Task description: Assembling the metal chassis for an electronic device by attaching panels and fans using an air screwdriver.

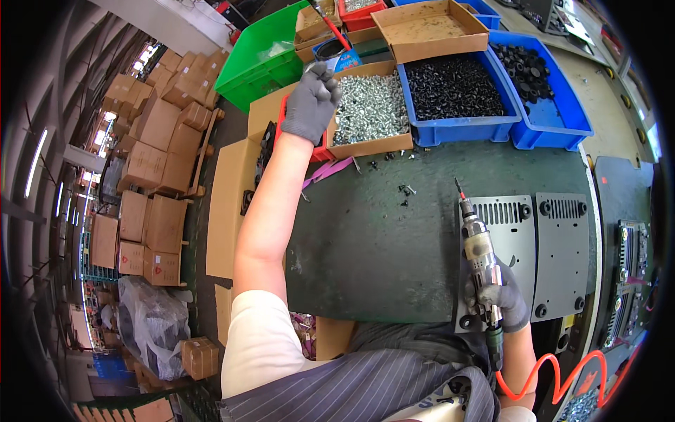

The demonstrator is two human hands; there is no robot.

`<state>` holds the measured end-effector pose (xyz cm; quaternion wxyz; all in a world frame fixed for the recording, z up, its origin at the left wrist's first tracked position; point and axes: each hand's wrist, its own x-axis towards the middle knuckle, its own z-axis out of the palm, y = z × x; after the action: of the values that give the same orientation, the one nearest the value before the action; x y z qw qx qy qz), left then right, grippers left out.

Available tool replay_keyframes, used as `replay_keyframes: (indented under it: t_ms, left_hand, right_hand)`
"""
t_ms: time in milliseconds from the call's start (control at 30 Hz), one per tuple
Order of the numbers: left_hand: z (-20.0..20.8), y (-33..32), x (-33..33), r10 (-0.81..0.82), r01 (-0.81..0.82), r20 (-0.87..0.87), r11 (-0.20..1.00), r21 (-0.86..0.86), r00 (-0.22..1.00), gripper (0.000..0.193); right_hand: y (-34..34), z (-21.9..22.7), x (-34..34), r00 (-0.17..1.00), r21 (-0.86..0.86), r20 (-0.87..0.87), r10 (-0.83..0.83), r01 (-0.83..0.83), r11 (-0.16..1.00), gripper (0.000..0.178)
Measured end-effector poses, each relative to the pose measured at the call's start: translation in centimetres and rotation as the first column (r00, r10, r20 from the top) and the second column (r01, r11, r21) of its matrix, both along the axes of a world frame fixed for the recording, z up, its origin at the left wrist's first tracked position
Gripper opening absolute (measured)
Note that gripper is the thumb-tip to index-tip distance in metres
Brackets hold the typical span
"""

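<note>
The head view looks down on a dark green table [380,239]. The left hand [309,105] wears a grey glove and reaches to the far edge of the table. It sits at the left rim of a cardboard box of shiny screws [370,109], with its fingers curled in. I cannot tell if it has a screw pinched.

The right hand [503,299], also in a grey glove, is closed around a power screwdriver [480,260] near the right front corner of the table. The tool points away from the person, and its tip is over a grey metal plate [510,232] with slots. An orange curly hose [555,373] hangs from the tool's back end.

A second grey plate [562,253] lies just beside the first one. A blue bin of black parts [453,88] stands next to the screw box. A few loose screws [406,190] lie on the table between the boxes and the plates.
</note>
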<state>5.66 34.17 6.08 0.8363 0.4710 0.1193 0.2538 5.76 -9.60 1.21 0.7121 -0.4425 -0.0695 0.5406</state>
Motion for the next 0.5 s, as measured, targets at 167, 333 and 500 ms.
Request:
replay_keyframes:
  t_ms: [167,333,500]
  left_hand:
    - [-2.5,-1.2,2.1,0.0,-0.018,0.132,0.99,0.138,0.991,0.028]
    - [-4.2,-1.3,2.5,0.255,-0.15,0.06,0.35,0.924,0.965,0.034]
    - [1.6,2.3,-4.2,0.575,-0.126,-0.001,0.182,0.975,0.818,0.017]
  right_hand:
    - [-0.1,0.3,0.3,0.997,-0.018,-0.07,0.018,-0.019,1.0,0.067]
    - [0.0,-0.4,0.4,0.999,-0.01,-0.033,0.031,-0.031,0.999,0.066]
    - [-0.3,-0.1,0.3,0.999,0.003,-0.028,0.039,-0.039,0.999,0.063]
